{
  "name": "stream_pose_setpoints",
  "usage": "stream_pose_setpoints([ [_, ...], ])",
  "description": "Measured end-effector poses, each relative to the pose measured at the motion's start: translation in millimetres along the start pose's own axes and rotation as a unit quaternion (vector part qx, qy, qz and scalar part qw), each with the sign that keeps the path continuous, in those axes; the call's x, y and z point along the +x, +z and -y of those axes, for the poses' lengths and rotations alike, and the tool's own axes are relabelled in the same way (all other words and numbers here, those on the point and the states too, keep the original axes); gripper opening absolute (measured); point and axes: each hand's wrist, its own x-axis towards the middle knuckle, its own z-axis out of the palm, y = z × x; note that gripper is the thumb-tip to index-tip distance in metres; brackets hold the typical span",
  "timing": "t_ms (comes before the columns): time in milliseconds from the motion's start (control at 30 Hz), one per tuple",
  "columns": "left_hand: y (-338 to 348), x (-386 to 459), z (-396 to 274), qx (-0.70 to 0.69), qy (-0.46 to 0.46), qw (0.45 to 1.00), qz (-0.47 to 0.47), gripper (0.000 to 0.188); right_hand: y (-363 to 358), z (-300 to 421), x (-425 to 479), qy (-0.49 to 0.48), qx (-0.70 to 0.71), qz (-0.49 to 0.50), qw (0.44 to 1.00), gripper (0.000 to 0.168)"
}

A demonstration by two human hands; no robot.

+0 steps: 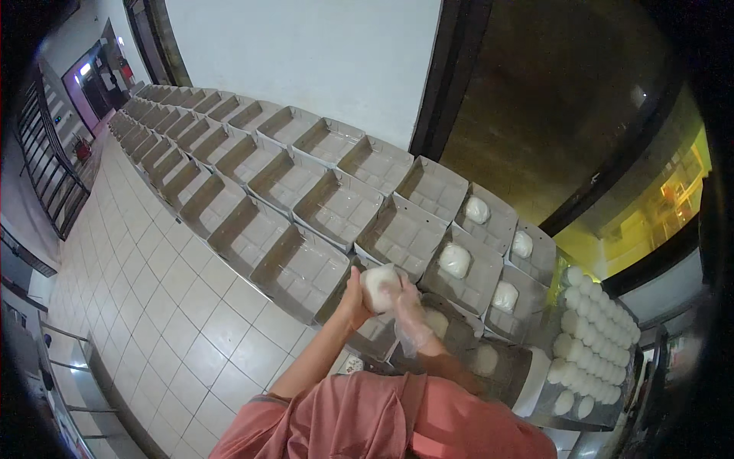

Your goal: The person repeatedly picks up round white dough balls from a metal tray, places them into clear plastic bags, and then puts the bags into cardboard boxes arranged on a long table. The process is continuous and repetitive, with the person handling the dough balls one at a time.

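Note:
Between my two hands is a white rounded bundle [375, 288], which looks like rice in clear wrap. Its left side rests against the palm and fingers of my bare left hand [354, 303]. My right hand [409, 310], in a clear plastic glove, grips it from the other side; the fingers are partly blurred. Both hands are above an open cardboard box [375, 338] in the row nearest me. Similar white bundles sit singly in boxes to the right, such as one wrapped bundle [456, 260] and another [505, 296].
Rows of open cardboard boxes [338, 206] run along a long table towards the far left. Many white bundles [590, 338] are stacked on a tray [579, 421] at the right end. A white wall [304, 57] stands behind, and tiled floor [189, 321] lies left.

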Motion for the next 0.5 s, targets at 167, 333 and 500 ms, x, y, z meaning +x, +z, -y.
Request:
stream_pose_setpoints([
  [167,2,7,-32,0.012,0.11,0.988,-0.105,0.06,-14,6,71,0.05,0.27,-0.002,0.962,0.04],
  [333,-68,-38,-31,-0.021,0.157,0.968,-0.195,0.059,-71,-75,191,-0.313,-0.27,-0.193,0.89,0.044],
  [500,-152,-105,-9,-0.033,0.181,0.931,-0.316,0.057,-24,-67,251,-0.022,0.236,-0.303,0.923,0.05],
])
